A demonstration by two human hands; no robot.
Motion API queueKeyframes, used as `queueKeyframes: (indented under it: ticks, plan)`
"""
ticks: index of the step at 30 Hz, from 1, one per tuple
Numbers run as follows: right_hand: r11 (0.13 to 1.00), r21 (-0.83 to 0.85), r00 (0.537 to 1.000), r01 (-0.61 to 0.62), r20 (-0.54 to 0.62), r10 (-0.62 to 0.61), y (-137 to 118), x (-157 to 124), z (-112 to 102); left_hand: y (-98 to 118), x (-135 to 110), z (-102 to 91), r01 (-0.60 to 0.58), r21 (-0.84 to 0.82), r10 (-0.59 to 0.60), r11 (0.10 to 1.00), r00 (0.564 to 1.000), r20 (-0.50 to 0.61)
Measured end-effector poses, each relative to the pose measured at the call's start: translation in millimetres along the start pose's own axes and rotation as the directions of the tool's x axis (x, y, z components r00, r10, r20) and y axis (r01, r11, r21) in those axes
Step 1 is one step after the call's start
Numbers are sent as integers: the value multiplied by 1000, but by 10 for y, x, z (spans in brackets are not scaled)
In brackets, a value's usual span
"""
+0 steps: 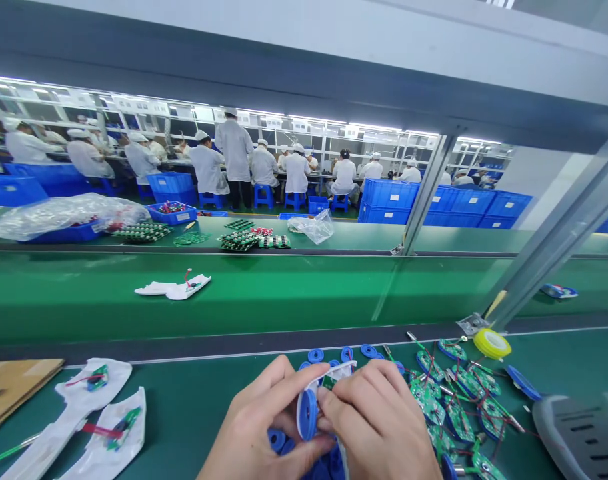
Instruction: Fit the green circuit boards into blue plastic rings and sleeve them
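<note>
My left hand (257, 423) is closed around a white plastic shell (341, 368) and a round blue disc (307, 415) at its near end. On the other side, my right hand (384, 420) pinches the same shell, its thumb close to the disc. A bit of green circuit board (329, 381) shows inside the shell between my fingers. Most of the shell is hidden by my hands. Below and behind them lie several blue rings (315, 355). Right of my right hand is a pile of green circuit boards (459, 413) with wires and small metal cylinders attached.
Two white shells (97, 380) with boards lie at left, near brown cardboard (21, 387). Another white shell (177, 288) rests on the green conveyor belt (284, 293). At right are a yellow tape roll (493, 343), a grey plastic piece (579, 433) and a metal post (559, 233).
</note>
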State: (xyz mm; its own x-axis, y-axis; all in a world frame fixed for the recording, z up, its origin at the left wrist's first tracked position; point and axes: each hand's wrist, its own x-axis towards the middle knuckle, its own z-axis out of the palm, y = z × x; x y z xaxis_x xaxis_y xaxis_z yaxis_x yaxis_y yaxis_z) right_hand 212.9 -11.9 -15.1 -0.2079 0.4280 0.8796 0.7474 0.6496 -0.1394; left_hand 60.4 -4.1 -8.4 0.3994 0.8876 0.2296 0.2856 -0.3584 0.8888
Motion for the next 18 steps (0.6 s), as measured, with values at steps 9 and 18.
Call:
queueKeyframes:
  ticks: [9, 18]
  plan:
    - [989, -124, 996, -75, -55, 69, -4, 102, -152, 157, 12, -78, 0, -79, 6, 997, 997, 77]
    - [964, 83, 967, -252, 64, 247, 30, 81, -219, 100, -47, -78, -247, 84, 246, 965, 969, 26]
